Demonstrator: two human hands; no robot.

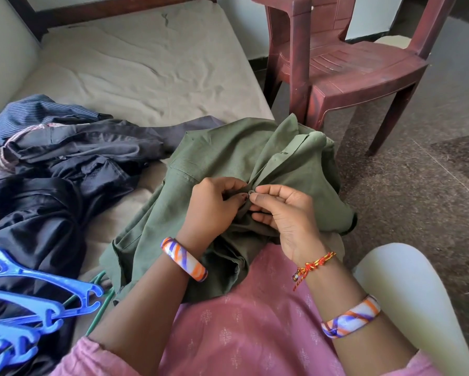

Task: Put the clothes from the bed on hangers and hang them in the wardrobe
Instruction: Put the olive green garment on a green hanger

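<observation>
The green shirt (228,169) lies crumpled at the centre of the frame, half on the person's lap and half on the bed (146,66), with its collar toward the right. The left hand (214,207) pinches the placket cloth, while the right hand (279,210) pinches the fabric edge beside a small button (251,192), fingers curled together on it. This looks like buttoning or unbuttoning, I cannot tell which. To do it well, the cloth should stay taut between both hands and the button be eased edgewise through its hole, without tugging the thread. At left a heap of dark clothes (54,169) waits; blue hangers (35,302) lie at lower left, on the clothes. The bed's beige sheet is wrinkled. A maroon plastic chair (350,63) stands at upper right on a speckled stone floor (417,185). No wardrobe is in view.
</observation>
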